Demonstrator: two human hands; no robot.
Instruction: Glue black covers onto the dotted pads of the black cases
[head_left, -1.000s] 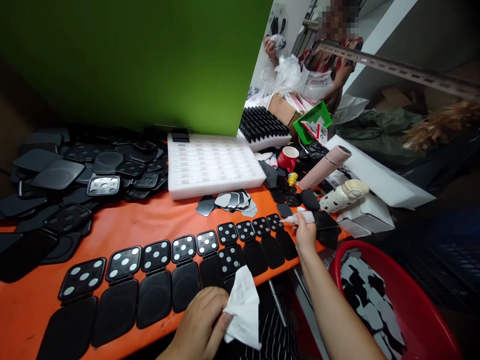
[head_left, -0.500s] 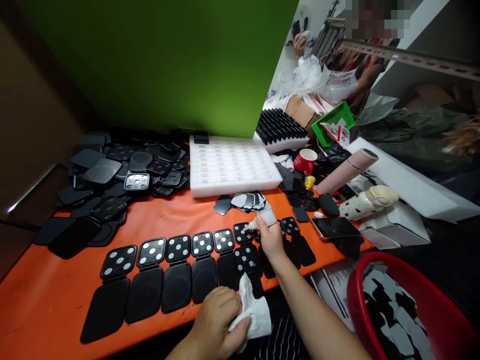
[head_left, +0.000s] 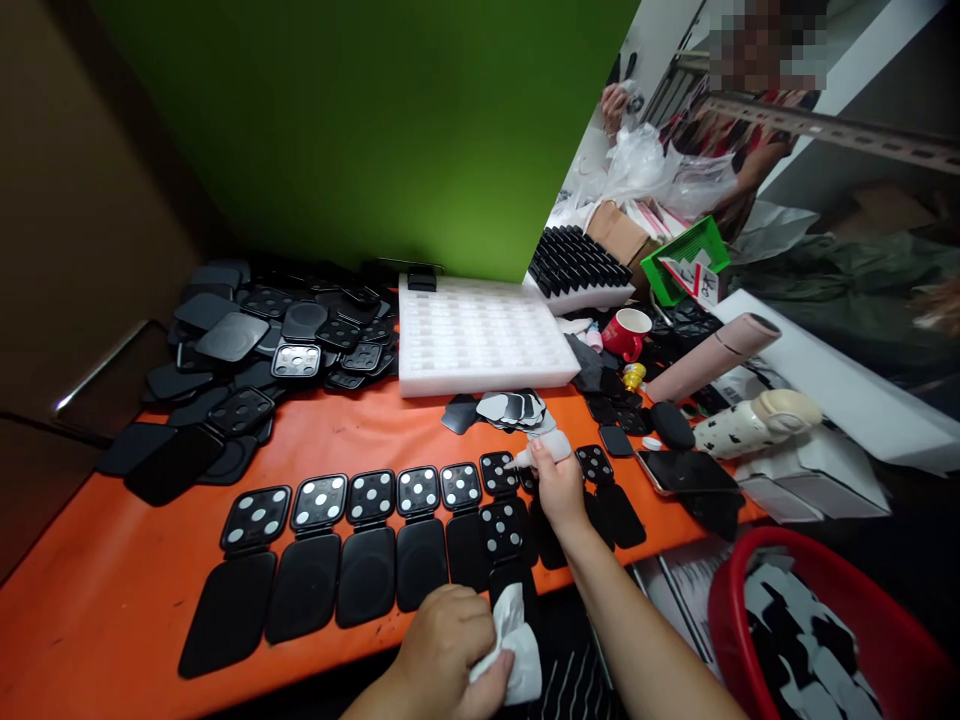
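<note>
The right hand (head_left: 559, 487) grasps a small white bottle (head_left: 546, 448), its nozzle touching an open black case (head_left: 498, 472) in the row on the orange table (head_left: 360, 430). Nearer, at the table's edge, the left hand (head_left: 450, 650) is clenched around a crumpled white tissue (head_left: 517, 650).

Dim overall, lit from above; soft glare on the glossy black square plates (head_left: 315, 500). Murky brown left side, edges bent by wide-angle distortion, far background slightly soft.

Left hand (head_left: 450, 650) curled shut near the body, right hand (head_left: 559, 490) reaching forward, fingers pinched
</note>
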